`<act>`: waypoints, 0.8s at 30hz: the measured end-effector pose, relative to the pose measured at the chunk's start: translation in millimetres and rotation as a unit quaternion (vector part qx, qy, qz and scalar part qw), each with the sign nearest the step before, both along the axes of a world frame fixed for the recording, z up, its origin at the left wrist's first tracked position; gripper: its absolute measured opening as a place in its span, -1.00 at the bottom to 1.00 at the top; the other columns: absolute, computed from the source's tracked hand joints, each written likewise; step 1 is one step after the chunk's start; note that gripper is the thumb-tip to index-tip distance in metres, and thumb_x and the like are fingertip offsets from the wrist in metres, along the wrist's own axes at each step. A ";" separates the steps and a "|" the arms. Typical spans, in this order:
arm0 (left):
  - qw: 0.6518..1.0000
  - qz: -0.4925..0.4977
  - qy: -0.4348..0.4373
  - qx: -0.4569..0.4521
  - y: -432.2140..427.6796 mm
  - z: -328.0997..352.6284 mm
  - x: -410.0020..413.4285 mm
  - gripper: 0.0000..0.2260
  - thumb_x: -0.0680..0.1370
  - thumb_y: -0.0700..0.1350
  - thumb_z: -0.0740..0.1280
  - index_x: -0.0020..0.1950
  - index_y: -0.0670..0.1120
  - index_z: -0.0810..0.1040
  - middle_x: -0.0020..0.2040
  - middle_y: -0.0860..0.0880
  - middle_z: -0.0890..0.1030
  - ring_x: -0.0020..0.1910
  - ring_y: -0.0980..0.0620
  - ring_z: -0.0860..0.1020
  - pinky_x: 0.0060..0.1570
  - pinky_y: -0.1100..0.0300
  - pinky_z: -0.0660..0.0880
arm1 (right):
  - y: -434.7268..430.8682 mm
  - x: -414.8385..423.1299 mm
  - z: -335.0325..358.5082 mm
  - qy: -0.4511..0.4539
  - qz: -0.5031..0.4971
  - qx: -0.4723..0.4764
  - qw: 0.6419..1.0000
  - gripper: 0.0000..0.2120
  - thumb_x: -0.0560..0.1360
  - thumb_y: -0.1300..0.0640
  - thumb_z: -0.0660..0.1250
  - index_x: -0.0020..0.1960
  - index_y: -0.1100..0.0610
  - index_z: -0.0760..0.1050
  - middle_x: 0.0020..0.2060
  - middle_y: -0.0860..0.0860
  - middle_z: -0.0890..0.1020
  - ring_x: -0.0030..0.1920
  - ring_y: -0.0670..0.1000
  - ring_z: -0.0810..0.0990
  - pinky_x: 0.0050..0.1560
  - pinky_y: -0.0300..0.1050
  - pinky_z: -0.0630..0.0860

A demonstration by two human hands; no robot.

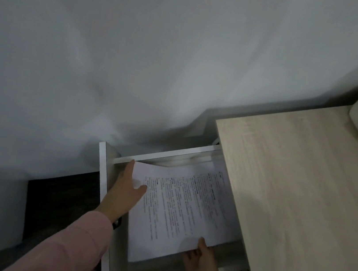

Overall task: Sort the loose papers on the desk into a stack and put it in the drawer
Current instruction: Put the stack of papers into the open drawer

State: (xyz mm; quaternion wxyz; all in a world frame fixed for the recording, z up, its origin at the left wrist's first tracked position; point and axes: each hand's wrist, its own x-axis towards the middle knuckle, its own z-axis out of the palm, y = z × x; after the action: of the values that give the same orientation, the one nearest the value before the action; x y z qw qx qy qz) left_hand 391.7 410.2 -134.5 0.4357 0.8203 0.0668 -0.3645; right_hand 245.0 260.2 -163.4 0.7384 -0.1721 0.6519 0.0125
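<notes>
With left hand [124,194] and right hand [199,261] gripping the stack [181,205], its curled corner could crumple against the drawer [101,170] wall.

Drawer [102,170] is reachable from above on its left part only; the tabletop [301,211] overhangs the right part. The paper stack [181,205] covers most of the floor. The left hand [124,194] fills the gap at the left wall.
</notes>
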 end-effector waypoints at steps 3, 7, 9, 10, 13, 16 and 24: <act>0.999 0.042 0.012 -0.001 -5.9 -10.8 -9.0 -0.34 0.52 -0.22 0.30 0.50 0.05 0.01 0.41 -0.05 0.29 0.34 -0.05 0.35 0.32 -0.01 0.35 | -0.6 12.9 -10.6 -0.015 -0.002 -0.005 1.000 -0.61 0.60 0.18 0.11 0.42 0.18 0.28 -0.06 0.11 0.54 -0.07 0.14 0.50 0.19 0.10 0.37; 0.996 0.084 0.038 0.017 -17.6 -21.8 -12.5 -0.29 0.53 -0.17 0.28 0.52 -0.03 -0.12 0.41 -0.10 0.28 0.37 -0.08 0.32 0.37 0.01 0.30 | -4.1 18.8 -16.8 -0.024 0.053 0.003 0.998 -0.58 0.60 0.16 0.12 0.45 0.18 0.24 0.07 0.15 0.54 0.01 0.15 0.52 0.19 0.06 0.38; 0.993 0.100 0.065 0.025 -23.1 -32.5 -10.5 -0.31 0.50 -0.06 0.31 0.50 -0.14 0.00 0.47 -0.15 0.23 0.41 -0.12 0.29 0.40 -0.07 0.25 | -6.0 18.7 -17.0 -0.011 0.064 -0.007 0.998 -0.59 0.60 0.17 0.14 0.42 0.22 0.27 0.02 0.12 0.55 -0.01 0.12 0.51 0.19 0.00 0.36; 0.989 0.119 0.079 0.030 -25.0 -38.9 -10.3 -0.26 0.44 0.01 0.34 0.48 -0.18 0.04 0.47 -0.18 0.22 0.42 -0.15 0.27 0.40 -0.12 0.25 | -8.1 18.9 -16.0 -0.001 0.070 -0.015 0.997 -0.60 0.59 0.17 0.16 0.41 0.23 0.30 -0.04 0.09 0.55 -0.05 0.10 0.50 0.18 -0.03 0.34; 0.966 0.226 0.123 0.022 -24.6 -64.2 -14.2 -0.17 0.20 0.08 0.33 0.41 -0.19 0.18 0.37 -0.19 0.34 0.33 -0.17 0.37 0.33 -0.15 0.34 | -20.2 14.3 -21.2 0.026 0.084 -0.037 0.995 -0.63 0.58 0.18 0.16 0.37 0.24 0.34 -0.06 0.06 0.52 0.10 0.14 0.48 0.24 -0.07 0.28; 0.954 0.274 0.121 0.024 -28.1 -53.1 -14.0 -0.34 0.35 -0.06 0.38 0.38 -0.18 0.23 0.33 -0.18 0.35 0.27 -0.19 0.40 0.29 -0.13 0.37 | -30.4 20.5 -12.8 0.044 0.098 -0.035 0.994 -0.86 0.57 0.23 0.16 0.06 0.18 0.47 -0.18 0.07 0.46 -0.03 0.15 0.48 0.13 -0.10 0.37; 0.944 0.314 0.098 -0.039 -19.1 -59.6 -12.4 -0.48 0.38 -0.15 0.34 0.33 -0.08 0.35 0.25 -0.10 0.46 0.16 -0.11 0.46 0.09 0.10 0.37 | -34.5 28.7 -11.2 0.040 0.086 -0.012 0.995 -0.84 0.51 0.35 0.17 0.01 0.16 0.45 -0.28 0.06 0.44 -0.33 0.01 0.35 -0.31 -0.23 0.35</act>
State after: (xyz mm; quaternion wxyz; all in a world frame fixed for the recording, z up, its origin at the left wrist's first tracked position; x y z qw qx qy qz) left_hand 379.3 391.0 -194.2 0.5506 0.7006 0.3488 -0.2904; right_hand 273.7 225.6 -174.6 0.7057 -0.2359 0.6639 0.0754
